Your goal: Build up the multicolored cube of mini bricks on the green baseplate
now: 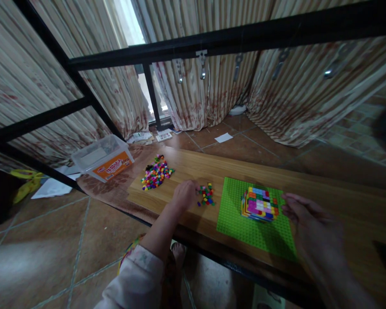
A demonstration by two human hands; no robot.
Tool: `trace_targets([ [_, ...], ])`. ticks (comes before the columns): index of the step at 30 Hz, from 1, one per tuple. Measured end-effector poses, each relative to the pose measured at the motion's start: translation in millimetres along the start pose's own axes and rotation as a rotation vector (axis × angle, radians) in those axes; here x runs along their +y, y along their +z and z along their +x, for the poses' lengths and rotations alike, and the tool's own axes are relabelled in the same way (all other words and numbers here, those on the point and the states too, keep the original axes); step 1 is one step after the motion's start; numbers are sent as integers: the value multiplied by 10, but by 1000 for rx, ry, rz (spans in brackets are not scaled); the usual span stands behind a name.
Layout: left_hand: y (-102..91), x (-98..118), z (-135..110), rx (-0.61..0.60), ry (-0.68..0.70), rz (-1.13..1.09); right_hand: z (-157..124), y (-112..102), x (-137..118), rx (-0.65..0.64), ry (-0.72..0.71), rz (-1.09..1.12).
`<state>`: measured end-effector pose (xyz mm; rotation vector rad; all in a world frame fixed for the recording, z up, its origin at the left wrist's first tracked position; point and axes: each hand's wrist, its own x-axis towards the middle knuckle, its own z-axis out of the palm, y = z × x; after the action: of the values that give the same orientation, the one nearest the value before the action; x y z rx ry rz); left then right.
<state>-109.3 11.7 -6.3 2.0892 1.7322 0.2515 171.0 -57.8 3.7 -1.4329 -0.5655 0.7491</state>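
Note:
My left hand (184,194) is low over the wooden board, beside a small group of loose toy bricks (207,195). Its fingers are blurred and partly hidden, so their grip cannot be made out. A block-shaped build of many-coloured toy bricks (260,205) stands on a green studded baseplate (234,231). My right hand (312,221) is at the right side of this build, thumb and forefinger pinched together near its edge. Whatever may be between those fingertips is too small to tell.
A larger heap of loose bricks (156,174) lies at the board's left end. Beyond it stands a clear plastic tub (99,156) with an orange label, on a brown cloth (106,191). A black metal frame (212,43) with hooks crosses before striped curtains (193,98).

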Motion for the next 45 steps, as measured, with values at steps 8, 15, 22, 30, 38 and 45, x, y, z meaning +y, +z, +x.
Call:
trace_targets([
  [8,-43,-28,-11,30,-28,-12,15,-8,26,-25,1,15],
  [15,-28,-93,28,46,-50,-21,17,2,30,-36,22,12],
  [22,-91,-71,15,54,-48,-25,22,3,18,-30,28,22],
  [30,-121,72,-26,13,-3,-3,28,9,28,-55,22,38],
  [38,-99,218,-32,-7,46,130,20,34,18,-42,-14,13],
  [45,-137,157,-28,96,56,128,54,39,19,-51,-37,38],
])
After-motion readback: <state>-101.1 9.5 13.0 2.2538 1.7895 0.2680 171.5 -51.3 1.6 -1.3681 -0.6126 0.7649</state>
